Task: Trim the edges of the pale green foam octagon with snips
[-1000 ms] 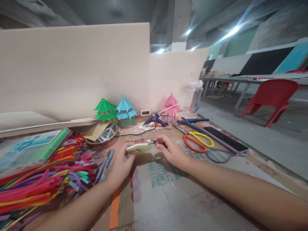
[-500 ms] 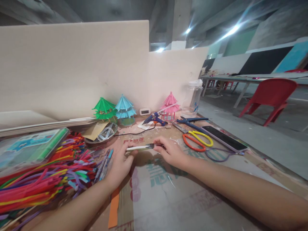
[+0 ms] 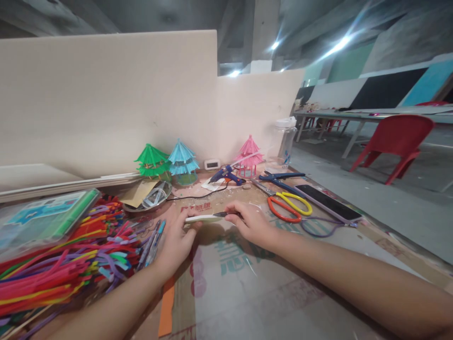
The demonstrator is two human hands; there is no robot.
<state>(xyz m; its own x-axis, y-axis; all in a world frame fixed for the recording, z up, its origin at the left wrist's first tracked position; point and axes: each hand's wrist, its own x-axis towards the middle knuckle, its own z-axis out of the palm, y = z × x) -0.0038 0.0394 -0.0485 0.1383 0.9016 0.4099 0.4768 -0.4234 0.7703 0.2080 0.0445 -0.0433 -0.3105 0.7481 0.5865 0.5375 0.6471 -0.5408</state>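
Note:
My left hand [image 3: 179, 238] pinches a thin white oval foam piece [image 3: 202, 218] by its left end and holds it nearly edge-on above the cardboard-covered table [image 3: 247, 283]. My right hand [image 3: 252, 222] is closed on small dark snips [image 3: 226, 214], whose tip touches the right end of the white piece. Both hands hover just above the cardboard in the middle of the table.
A heap of coloured pipe cleaners [image 3: 60, 264] and pens [image 3: 153, 243] lie left. Green [image 3: 152, 160], blue [image 3: 182, 160] and pink paper pavilions [image 3: 249, 153] stand by the partition [image 3: 106, 99]. Glue gun [image 3: 226, 175], scissors [image 3: 290, 205], phone [image 3: 327, 202], bottle [image 3: 285, 141] sit right. Red chair [image 3: 392, 141] beyond.
The white piece has tilted from showing its broad face to nearly edge-on. Both hands stay in almost the same place, with the snips still at its right end.

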